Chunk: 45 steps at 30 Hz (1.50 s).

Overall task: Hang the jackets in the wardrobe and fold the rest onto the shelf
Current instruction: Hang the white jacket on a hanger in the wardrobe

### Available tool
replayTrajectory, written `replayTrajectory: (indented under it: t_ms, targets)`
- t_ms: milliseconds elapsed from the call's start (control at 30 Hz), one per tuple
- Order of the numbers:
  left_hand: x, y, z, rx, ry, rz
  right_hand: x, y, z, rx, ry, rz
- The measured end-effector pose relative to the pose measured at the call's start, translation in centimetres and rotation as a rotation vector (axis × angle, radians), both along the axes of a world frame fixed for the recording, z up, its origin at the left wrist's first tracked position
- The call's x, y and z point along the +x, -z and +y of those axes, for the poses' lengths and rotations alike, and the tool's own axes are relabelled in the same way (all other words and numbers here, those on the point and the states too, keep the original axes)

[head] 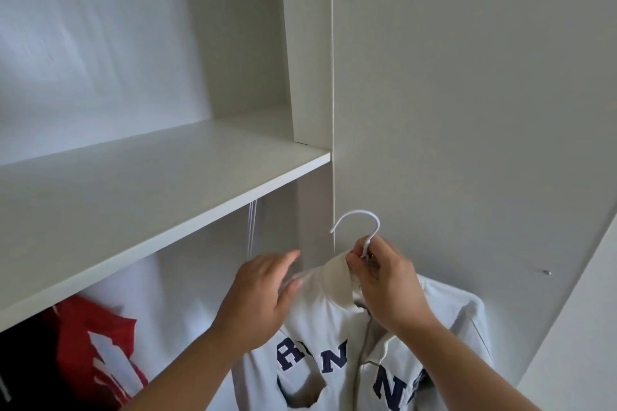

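The right hand (pixel 384 280) holds the load, its fingers (pixel 379 252) pinching the neck of a white hanger (pixel 359 212) just above the collar; the left hand (pixel 260 294) lies on the garment's near shoulder with fingers almost straight, steadying rather than gripping, though blur hides the detail. The jacket (pixel 334 360) hangs below both hands: cream, stand-up collar, front zip, navy block letters across the chest. It sits in front of the open door (pixel 467 110), right of the opening. The hook's mouth faces left, towards the wardrobe (pixel 310 60), so the move is probably leftward and under the shelf (pixel 150 190); the rail is hidden. Deeper in hangs a red garment (pixel 96 340).
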<state>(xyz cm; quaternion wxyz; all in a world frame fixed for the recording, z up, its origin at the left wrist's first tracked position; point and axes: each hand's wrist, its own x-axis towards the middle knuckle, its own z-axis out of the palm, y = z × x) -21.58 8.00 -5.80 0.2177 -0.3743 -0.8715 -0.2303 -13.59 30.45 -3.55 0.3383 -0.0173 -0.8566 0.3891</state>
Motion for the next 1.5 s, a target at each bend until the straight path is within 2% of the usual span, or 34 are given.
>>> replayTrajectory:
  t_ms: [33, 100, 167, 300, 467, 567, 667, 833, 1000, 1133, 1267, 1333, 1433, 1500]
  targets:
    - [-0.2, 0.3, 0.1, -0.05, 0.019, -0.059, 0.0, 0.0, -0.1, 0.011, -0.01, 0.004]
    - [-0.3, 1.0, 0.2, 0.001, -0.003, -0.138, 0.0, 0.0, -0.2, 0.033, -0.032, 0.004]
    - [-0.3, 1.4, 0.3, 0.059, -0.057, -0.126, 0.1, 0.0, -0.2, 0.043, -0.047, 0.0]
    - [-0.2, 1.0, 0.9, -0.016, -0.11, -0.107, 0.1, 0.3, -0.1, 0.036, -0.069, -0.036]
    - [0.5, 0.7, 2.7, -0.015, 0.013, -0.298, 0.1, 0.6, -0.8, 0.037, -0.077, -0.083]
    - [0.6, 0.8, 2.7, 0.079, -0.009, -0.385, 0.3, 0.5, -0.5, 0.021, -0.108, -0.149]
    - [0.8, 1.0, 2.3, 0.179, -0.007, -0.383, 0.6, -0.5, 0.8, 0.046, -0.196, -0.335]
    - [0.6, 1.3, 1.7, 0.241, 0.011, -0.304, 1.5, -1.2, 4.5, 0.424, -0.208, -0.827]
    - [-0.8, 0.8, 1.0, 0.103, -0.009, -0.363, 1.0, -0.8, 4.5, 0.529, -0.041, -0.685]
    - [-1.2, 0.1, 1.2, -0.008, 0.012, -0.412, 1.1, -0.2, 4.0, 0.509, 0.035, -0.522]
    - [-0.2, 0.0, 1.4, -0.079, 0.056, -0.478, 1.4, 0.4, 2.6, 0.547, -0.032, -0.557]
    - [0.3, 0.4, 1.4, -0.07, 0.057, -0.395, 1.7, 1.2, 2.1, 0.577, 0.027, -0.521]
    - [0.7, 1.2, 1.4, 0.05, -0.016, -0.173, 2.1, 1.9, 1.4, 0.577, 0.069, -0.499]
    - [1.0, 1.8, 1.5, -0.007, -0.024, -0.21, 2.3, 2.1, 1.1, 0.613, 0.03, -0.594]
